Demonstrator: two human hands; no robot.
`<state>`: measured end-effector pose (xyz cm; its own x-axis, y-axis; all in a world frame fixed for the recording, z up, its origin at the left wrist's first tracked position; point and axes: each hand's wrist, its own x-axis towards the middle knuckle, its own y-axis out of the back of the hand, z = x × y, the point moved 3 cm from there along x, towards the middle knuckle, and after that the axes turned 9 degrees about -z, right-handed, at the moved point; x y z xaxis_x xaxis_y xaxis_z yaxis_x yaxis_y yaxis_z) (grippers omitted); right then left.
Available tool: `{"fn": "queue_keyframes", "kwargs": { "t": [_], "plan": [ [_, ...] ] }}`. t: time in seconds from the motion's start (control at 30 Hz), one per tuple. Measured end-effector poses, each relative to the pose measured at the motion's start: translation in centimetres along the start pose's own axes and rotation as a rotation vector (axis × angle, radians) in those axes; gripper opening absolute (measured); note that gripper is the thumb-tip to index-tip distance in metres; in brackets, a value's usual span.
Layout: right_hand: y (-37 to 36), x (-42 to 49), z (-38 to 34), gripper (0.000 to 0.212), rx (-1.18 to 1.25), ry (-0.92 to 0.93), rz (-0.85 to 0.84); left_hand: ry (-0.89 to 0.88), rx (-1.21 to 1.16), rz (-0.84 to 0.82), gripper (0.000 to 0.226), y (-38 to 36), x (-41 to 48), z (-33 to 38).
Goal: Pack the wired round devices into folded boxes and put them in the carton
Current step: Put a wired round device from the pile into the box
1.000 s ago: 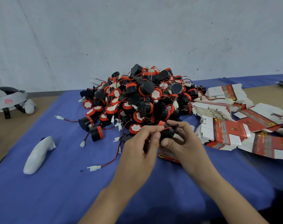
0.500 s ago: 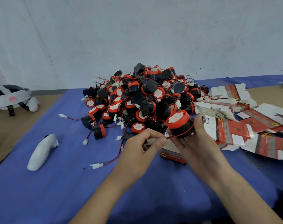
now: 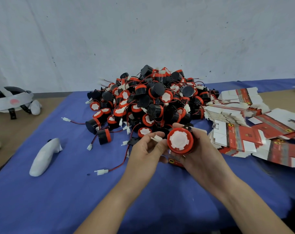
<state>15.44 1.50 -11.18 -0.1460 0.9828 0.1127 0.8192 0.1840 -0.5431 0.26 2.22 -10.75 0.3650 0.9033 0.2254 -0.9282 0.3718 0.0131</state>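
Note:
My right hand (image 3: pixel 200 154) grips a round black device with a red rim and white face (image 3: pixel 179 141), face turned toward me. Just left of it, my left hand (image 3: pixel 143 152) pinches the white connector (image 3: pixel 156 137) at the end of its wire. A red folded box (image 3: pixel 176 162) lies on the blue cloth, mostly hidden under my hands. Behind them rises a big pile of the same wired devices (image 3: pixel 151 102). Flat red-and-white box blanks (image 3: pixel 241 129) are stacked to the right. No carton is in view.
A blue cloth (image 3: pixel 67 191) covers the table. A white controller (image 3: pixel 44 156) lies at the left, and a headset (image 3: pixel 10 100) rests at the far left on bare tabletop. Loose devices and wires (image 3: pixel 103 135) trail from the pile. A grey wall stands behind.
My right hand has turned the device so its white face points at me and moved it lower. My left hand has slid along the wire to the white connector.

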Motion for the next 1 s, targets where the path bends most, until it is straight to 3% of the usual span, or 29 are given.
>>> {"fn": "queue_keyframes", "kwargs": {
  "t": [0.3,0.4,0.8,0.9,1.0],
  "plan": [
    [-0.2,-0.3,0.4,0.032,-0.203,-0.01,-0.056,0.065,-0.193,0.174,0.012,0.4,0.2,-0.1],
    [0.0,-0.4,0.9,0.042,-0.218,0.0,-0.105,0.073,-0.17,0.208,0.014,0.6,0.2,-0.5],
    [0.4,-0.5,0.3,0.043,-0.332,0.077,-0.076,0.077,-0.242,-0.02,0.036,-0.1,0.4,-0.7],
    [0.4,-0.7,0.0,0.042,-0.429,0.105,-0.07,0.038,-0.333,0.011,0.038,0.1,0.4,-0.5],
    [0.7,-1.1,-1.6,0.04,-0.616,0.266,0.026,0.024,-0.381,0.056,0.027,0.5,0.6,-0.5]
  ]
}}
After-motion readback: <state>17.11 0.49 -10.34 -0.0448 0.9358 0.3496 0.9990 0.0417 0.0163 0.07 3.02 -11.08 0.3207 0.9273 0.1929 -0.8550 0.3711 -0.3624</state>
